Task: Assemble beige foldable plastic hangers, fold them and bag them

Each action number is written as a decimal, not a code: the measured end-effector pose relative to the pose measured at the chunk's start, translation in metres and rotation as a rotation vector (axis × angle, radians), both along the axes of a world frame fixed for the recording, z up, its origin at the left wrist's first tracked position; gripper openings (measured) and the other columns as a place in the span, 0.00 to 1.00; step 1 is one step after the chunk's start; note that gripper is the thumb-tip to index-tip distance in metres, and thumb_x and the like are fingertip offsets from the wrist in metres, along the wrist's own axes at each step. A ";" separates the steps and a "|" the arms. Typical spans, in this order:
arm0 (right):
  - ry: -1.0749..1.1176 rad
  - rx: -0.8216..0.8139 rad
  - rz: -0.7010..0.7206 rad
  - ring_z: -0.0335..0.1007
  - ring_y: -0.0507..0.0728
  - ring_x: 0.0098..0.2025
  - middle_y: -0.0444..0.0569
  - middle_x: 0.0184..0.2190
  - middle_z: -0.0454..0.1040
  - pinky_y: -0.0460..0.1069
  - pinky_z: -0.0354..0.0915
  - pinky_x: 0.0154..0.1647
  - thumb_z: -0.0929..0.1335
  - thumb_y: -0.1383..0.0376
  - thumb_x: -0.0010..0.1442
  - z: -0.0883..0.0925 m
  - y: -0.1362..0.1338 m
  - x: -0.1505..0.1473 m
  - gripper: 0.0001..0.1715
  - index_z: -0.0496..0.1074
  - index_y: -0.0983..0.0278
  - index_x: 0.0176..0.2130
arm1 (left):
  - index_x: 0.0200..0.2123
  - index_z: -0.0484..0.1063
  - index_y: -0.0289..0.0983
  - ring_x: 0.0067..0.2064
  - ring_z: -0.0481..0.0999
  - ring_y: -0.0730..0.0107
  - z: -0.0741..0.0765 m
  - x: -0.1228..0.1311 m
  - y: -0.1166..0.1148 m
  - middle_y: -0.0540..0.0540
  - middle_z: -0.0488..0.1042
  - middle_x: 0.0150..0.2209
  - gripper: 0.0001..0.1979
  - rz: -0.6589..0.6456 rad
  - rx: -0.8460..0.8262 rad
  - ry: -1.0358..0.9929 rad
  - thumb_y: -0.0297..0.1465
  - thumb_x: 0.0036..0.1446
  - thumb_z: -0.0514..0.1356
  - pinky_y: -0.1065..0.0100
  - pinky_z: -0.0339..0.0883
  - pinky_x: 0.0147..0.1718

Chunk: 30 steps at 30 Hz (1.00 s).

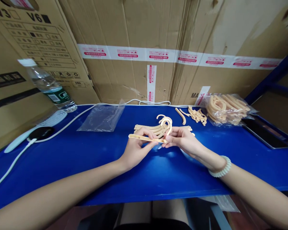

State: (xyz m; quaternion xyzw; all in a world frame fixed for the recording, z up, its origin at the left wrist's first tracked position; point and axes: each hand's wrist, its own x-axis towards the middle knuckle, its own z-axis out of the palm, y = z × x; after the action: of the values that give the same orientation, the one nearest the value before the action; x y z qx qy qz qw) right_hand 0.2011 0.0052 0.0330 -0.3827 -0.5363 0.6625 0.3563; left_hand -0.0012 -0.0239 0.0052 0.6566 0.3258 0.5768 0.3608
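My left hand is closed in a pinch on a beige hanger arm, a slim flat bar pointing left. At the bar's right end my right hand grips the base of a curved beige hanger hook, which stands upright between the two hands. The joint between bar and hook is partly covered by my fingers. Just behind them lies a small pile of beige hangers with their hooks pointing away. Farther right are loose hanger arms and a heap of small beige pieces.
A clear bag of beige parts sits at the back right, by a dark flat device. An empty plastic bag, water bottle, pale hairbrush, black round charger and white cable occupy the left. Cardboard walls the back.
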 end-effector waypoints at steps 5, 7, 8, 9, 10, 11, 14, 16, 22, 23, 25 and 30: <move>-0.024 -0.009 -0.015 0.80 0.54 0.30 0.49 0.28 0.80 0.46 0.75 0.34 0.81 0.58 0.43 0.001 0.000 0.000 0.22 0.74 0.67 0.31 | 0.30 0.68 0.38 0.37 0.77 0.67 -0.001 0.001 0.000 0.49 0.73 0.32 0.09 -0.009 -0.024 -0.004 0.29 0.57 0.67 0.64 0.74 0.39; -0.027 0.000 -0.011 0.79 0.54 0.30 0.49 0.28 0.80 0.46 0.75 0.34 0.81 0.58 0.43 0.001 0.000 0.000 0.22 0.74 0.67 0.31 | 0.30 0.68 0.38 0.37 0.76 0.67 -0.001 0.001 0.000 0.49 0.73 0.32 0.09 -0.002 -0.014 0.010 0.29 0.57 0.67 0.65 0.74 0.39; -0.030 0.009 -0.008 0.79 0.53 0.29 0.48 0.28 0.80 0.46 0.75 0.34 0.81 0.58 0.43 0.001 0.000 0.000 0.22 0.73 0.67 0.31 | 0.30 0.68 0.38 0.37 0.76 0.67 -0.001 0.001 0.000 0.49 0.73 0.32 0.09 0.001 -0.010 0.015 0.29 0.57 0.67 0.65 0.74 0.39; -0.033 0.019 -0.008 0.79 0.53 0.29 0.48 0.27 0.80 0.46 0.75 0.34 0.81 0.58 0.43 0.000 0.001 0.000 0.22 0.73 0.67 0.30 | 0.30 0.68 0.38 0.36 0.76 0.68 -0.001 0.001 0.000 0.49 0.73 0.32 0.09 0.003 -0.009 0.014 0.29 0.57 0.67 0.65 0.74 0.39; -0.037 0.030 -0.010 0.79 0.53 0.29 0.48 0.27 0.80 0.47 0.75 0.34 0.81 0.58 0.43 0.000 0.001 0.000 0.22 0.73 0.67 0.30 | 0.30 0.68 0.38 0.36 0.76 0.68 -0.001 0.001 0.000 0.49 0.73 0.32 0.09 0.003 -0.015 0.008 0.29 0.57 0.67 0.66 0.74 0.38; -0.042 0.039 -0.014 0.79 0.54 0.29 0.48 0.27 0.80 0.47 0.75 0.34 0.81 0.58 0.44 0.000 0.001 0.000 0.22 0.73 0.67 0.30 | 0.30 0.68 0.38 0.36 0.76 0.68 -0.001 0.001 0.000 0.49 0.72 0.32 0.09 0.002 -0.024 -0.001 0.30 0.57 0.67 0.66 0.74 0.37; -0.058 0.058 -0.029 0.80 0.55 0.29 0.49 0.26 0.80 0.48 0.75 0.33 0.80 0.57 0.45 0.000 0.000 -0.001 0.22 0.73 0.67 0.31 | 0.30 0.68 0.37 0.35 0.76 0.69 -0.003 0.001 0.000 0.49 0.72 0.32 0.10 -0.010 -0.061 -0.019 0.31 0.56 0.68 0.66 0.74 0.37; -0.062 0.073 -0.028 0.80 0.55 0.29 0.49 0.26 0.80 0.48 0.75 0.33 0.80 0.56 0.45 0.001 -0.002 -0.001 0.23 0.72 0.67 0.32 | 0.30 0.68 0.37 0.35 0.77 0.68 -0.004 0.001 0.000 0.49 0.73 0.32 0.11 -0.016 -0.096 -0.026 0.32 0.56 0.68 0.66 0.75 0.37; -0.050 0.132 -0.050 0.79 0.55 0.27 0.47 0.25 0.79 0.50 0.75 0.31 0.79 0.57 0.46 0.001 -0.004 -0.004 0.21 0.71 0.66 0.32 | 0.31 0.67 0.38 0.36 0.79 0.64 -0.005 0.001 0.001 0.47 0.74 0.33 0.14 0.000 -0.181 -0.028 0.37 0.54 0.69 0.63 0.77 0.36; -0.048 0.136 -0.052 0.79 0.55 0.27 0.47 0.24 0.79 0.49 0.75 0.31 0.79 0.58 0.46 0.001 -0.004 -0.004 0.21 0.71 0.66 0.32 | 0.31 0.67 0.38 0.36 0.79 0.64 -0.005 0.001 0.001 0.47 0.74 0.34 0.14 0.003 -0.180 -0.029 0.37 0.54 0.69 0.63 0.78 0.37; -0.046 0.151 -0.060 0.78 0.55 0.26 0.46 0.24 0.78 0.49 0.75 0.30 0.79 0.59 0.46 0.001 -0.005 -0.005 0.19 0.70 0.65 0.31 | 0.31 0.67 0.37 0.37 0.79 0.65 -0.005 0.001 0.001 0.47 0.74 0.34 0.14 0.010 -0.169 -0.036 0.36 0.53 0.69 0.63 0.78 0.37; -0.037 0.218 -0.092 0.77 0.53 0.24 0.44 0.23 0.77 0.48 0.73 0.28 0.77 0.62 0.48 0.001 -0.005 -0.007 0.15 0.69 0.64 0.31 | 0.30 0.68 0.37 0.36 0.79 0.68 -0.002 0.003 0.003 0.50 0.72 0.32 0.14 0.007 -0.144 -0.098 0.35 0.51 0.71 0.65 0.78 0.38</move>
State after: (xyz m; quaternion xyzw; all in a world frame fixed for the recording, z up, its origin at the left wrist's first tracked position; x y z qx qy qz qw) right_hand 0.1945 -0.0002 0.0345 -0.3782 -0.5936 0.5758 0.4160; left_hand 0.0020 -0.0212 0.0029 0.5986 0.3508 0.5846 0.4206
